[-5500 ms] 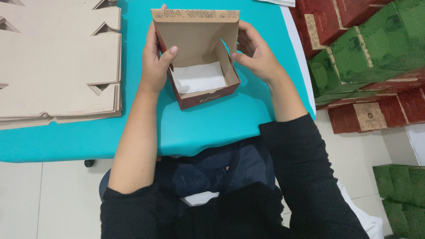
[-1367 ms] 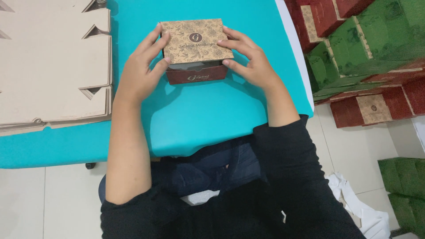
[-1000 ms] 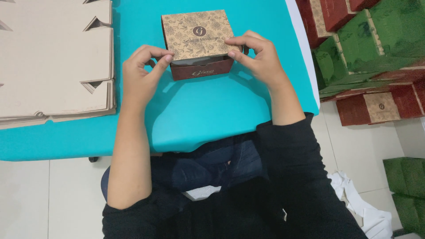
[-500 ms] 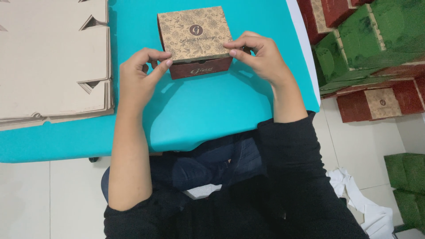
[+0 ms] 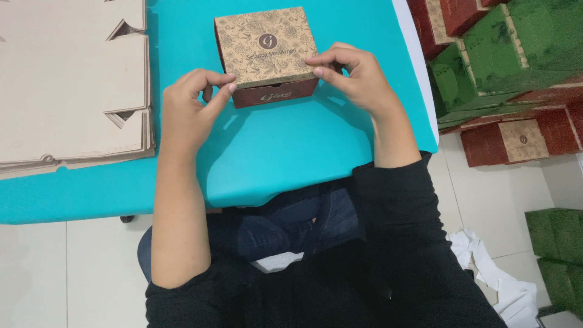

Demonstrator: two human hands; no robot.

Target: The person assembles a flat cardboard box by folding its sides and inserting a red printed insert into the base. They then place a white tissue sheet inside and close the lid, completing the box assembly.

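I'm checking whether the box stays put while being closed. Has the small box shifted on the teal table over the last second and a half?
Yes, slightly. The box sits farther from the person, nearer the table's far edge.
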